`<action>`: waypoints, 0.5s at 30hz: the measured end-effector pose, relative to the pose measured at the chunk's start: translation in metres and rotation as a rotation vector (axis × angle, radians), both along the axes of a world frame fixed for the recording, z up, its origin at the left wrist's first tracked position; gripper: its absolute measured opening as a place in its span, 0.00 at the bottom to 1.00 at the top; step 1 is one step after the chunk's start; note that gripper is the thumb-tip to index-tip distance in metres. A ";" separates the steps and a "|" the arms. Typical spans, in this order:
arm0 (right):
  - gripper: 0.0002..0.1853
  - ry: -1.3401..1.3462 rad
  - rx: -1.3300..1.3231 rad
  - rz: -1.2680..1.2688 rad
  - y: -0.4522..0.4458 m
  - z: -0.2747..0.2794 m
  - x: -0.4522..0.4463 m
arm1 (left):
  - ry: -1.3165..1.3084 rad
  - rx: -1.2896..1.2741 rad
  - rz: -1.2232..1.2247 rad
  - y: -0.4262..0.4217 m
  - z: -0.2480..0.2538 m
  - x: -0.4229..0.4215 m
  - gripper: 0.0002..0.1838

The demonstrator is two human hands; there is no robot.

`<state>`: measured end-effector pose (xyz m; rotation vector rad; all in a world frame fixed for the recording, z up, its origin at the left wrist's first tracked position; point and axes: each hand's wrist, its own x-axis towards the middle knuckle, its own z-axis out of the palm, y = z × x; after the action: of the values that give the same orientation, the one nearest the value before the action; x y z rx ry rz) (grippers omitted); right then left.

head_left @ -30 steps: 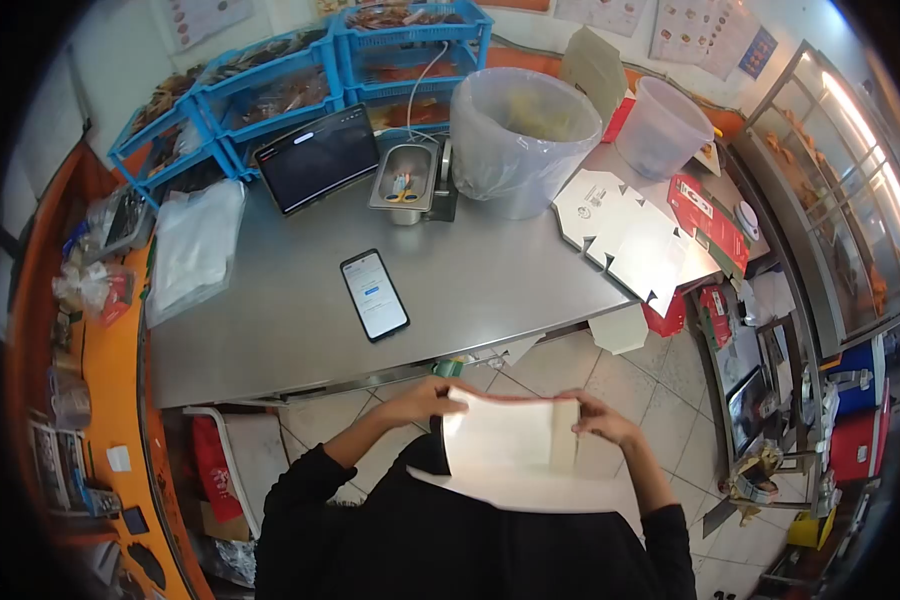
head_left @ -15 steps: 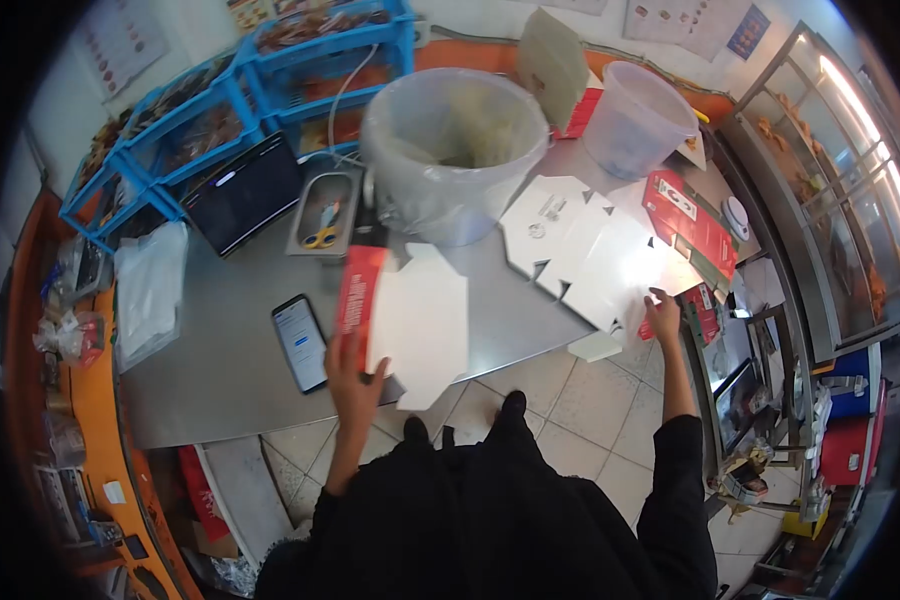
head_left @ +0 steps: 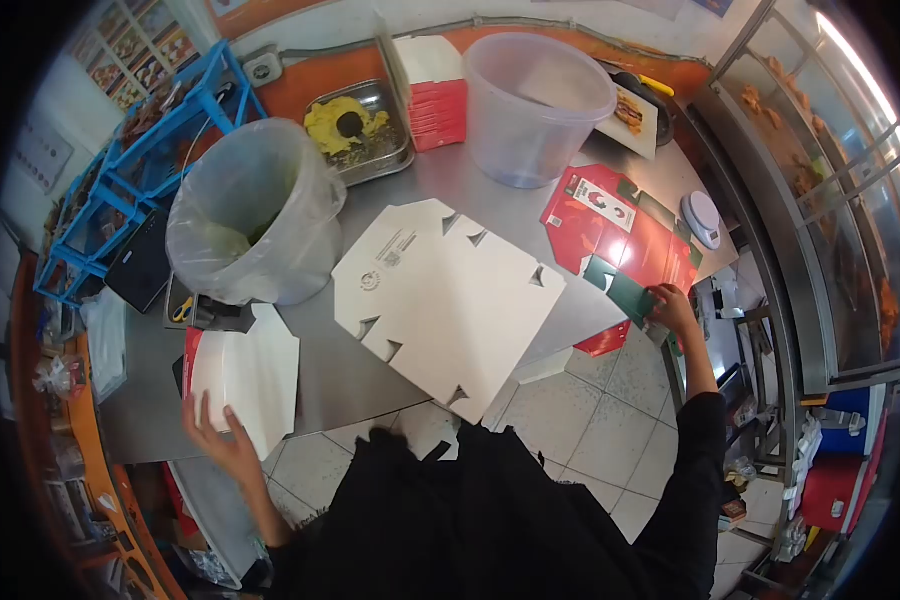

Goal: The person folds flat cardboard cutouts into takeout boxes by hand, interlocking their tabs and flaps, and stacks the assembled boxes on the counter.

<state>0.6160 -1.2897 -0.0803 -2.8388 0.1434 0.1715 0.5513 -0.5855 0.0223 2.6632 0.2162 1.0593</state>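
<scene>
Red carton (head_left: 630,235): lying on the bench (head_left: 332,385) near the white blank (head_left: 450,290); likely handling light, creasing easily, edges suiting hold
Right grip (head_left: 675,310): touching its green edge; whether pinching, cannot tell
Left grip (head_left: 220,440): spreading loosely at the folded carton (head_left: 260,370)

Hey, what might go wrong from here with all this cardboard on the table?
The flat white cardboard pokes past the front edge of the table, so a bump might knock it off. The folded carton under the left hand also overhangs and might slip. Pulling the red-and-green cardboard by the right hand might jostle the round white device beside it.
</scene>
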 end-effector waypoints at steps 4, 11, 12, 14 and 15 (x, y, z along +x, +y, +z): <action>0.34 0.053 0.016 0.036 0.009 0.014 0.003 | 0.067 0.074 -0.197 -0.059 -0.005 0.026 0.16; 0.30 0.267 0.069 0.145 -0.007 0.019 0.020 | 0.175 0.009 -0.391 -0.127 -0.014 0.039 0.13; 0.30 0.268 0.061 0.123 0.001 0.032 0.020 | 0.189 0.018 -0.422 -0.132 -0.015 0.039 0.12; 0.29 0.271 0.048 0.107 0.012 0.037 0.019 | 0.194 0.012 -0.466 -0.142 -0.016 0.039 0.11; 0.29 0.190 -0.059 0.139 0.017 0.032 0.015 | 0.195 0.008 -0.460 -0.146 -0.018 0.038 0.11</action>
<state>0.6306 -1.2729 -0.0481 -2.8874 -0.0099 0.4755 0.5894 -0.7316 0.0046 2.6332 -0.3501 0.6567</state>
